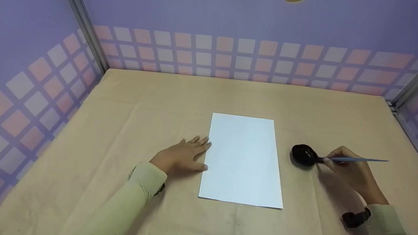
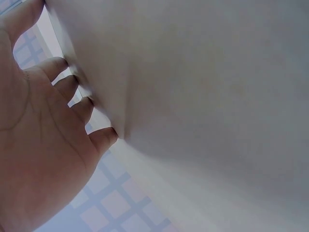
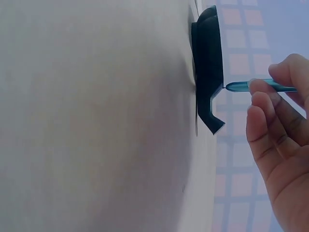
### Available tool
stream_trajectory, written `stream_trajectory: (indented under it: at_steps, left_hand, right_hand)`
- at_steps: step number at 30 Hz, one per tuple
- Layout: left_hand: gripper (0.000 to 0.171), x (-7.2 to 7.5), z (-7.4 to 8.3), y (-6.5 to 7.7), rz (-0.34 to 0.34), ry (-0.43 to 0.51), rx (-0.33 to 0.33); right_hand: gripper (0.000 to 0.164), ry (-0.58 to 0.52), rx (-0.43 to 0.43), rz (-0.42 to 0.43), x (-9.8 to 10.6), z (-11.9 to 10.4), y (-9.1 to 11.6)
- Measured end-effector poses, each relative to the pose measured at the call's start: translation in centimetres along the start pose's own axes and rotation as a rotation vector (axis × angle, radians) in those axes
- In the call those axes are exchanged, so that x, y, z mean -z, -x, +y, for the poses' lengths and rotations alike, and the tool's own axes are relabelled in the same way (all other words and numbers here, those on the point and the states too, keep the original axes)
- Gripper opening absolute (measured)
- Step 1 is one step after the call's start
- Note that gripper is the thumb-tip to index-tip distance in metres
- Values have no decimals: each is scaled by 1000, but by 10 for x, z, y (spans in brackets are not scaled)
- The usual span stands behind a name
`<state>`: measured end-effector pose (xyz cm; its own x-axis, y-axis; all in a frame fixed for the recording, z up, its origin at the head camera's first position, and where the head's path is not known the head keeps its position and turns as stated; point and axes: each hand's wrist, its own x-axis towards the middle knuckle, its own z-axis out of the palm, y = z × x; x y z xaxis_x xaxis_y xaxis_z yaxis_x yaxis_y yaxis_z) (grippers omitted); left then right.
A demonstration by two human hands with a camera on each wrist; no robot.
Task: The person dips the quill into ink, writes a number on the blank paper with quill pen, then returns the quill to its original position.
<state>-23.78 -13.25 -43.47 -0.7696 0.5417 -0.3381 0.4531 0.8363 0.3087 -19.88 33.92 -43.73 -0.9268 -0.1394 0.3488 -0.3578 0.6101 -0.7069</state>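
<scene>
The left hand [image 1: 184, 157] lies with its fingers spread and nothing in its grasp, the fingertips and thumb resting on the near side edge of a white paper [image 1: 243, 162]; the left wrist view shows its palm raised off the tabletop [image 1: 165, 102]. The paper lies flat between the two hands, its blank face up, just right of the left hand and well apart from the right hand [image 1: 353, 173]. The right hand pinches a slim blue pen [image 1: 360, 160] between thumb and fingers, its long tapered end pointing away to the right. Just left of the right hand, between it and the paper, sits a black dish [image 1: 304, 155] with a short spout turned towards that hand. The pen's tip is right by the dish's rim; whether they touch cannot be told. Beyond both hands stands a purple wall [image 1: 222, 12] with pink and white squares.
</scene>
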Motion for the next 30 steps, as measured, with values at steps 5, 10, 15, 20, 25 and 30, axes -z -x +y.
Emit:
stream_trajectory:
  at_steps: [5,10,15,20,25,30]
  left_hand:
    - [81,1,1,0,-9,-4,-3]
    - [80,2,2,2,-6,-5,-7]
    - [80,2,2,3,-2,0,-11]
    - [80,1,1,2,-2,-6,-10]
    - [81,1,1,1,-3,-11,-7]
    - [81,1,1,1,-6,-1,-2]
  right_hand:
    - [6,-36,46,24,1,-17,3]
    - [3,-76,4,15,2,-26,3]
    - [9,-69,-47,-16,4,-31,1]
    - [14,-63,-96,-28,2,-29,-2]
    - [16,-37,-117,-20,-5,-12,-8]
    - [17,3,-114,-7,-11,-1,-13]
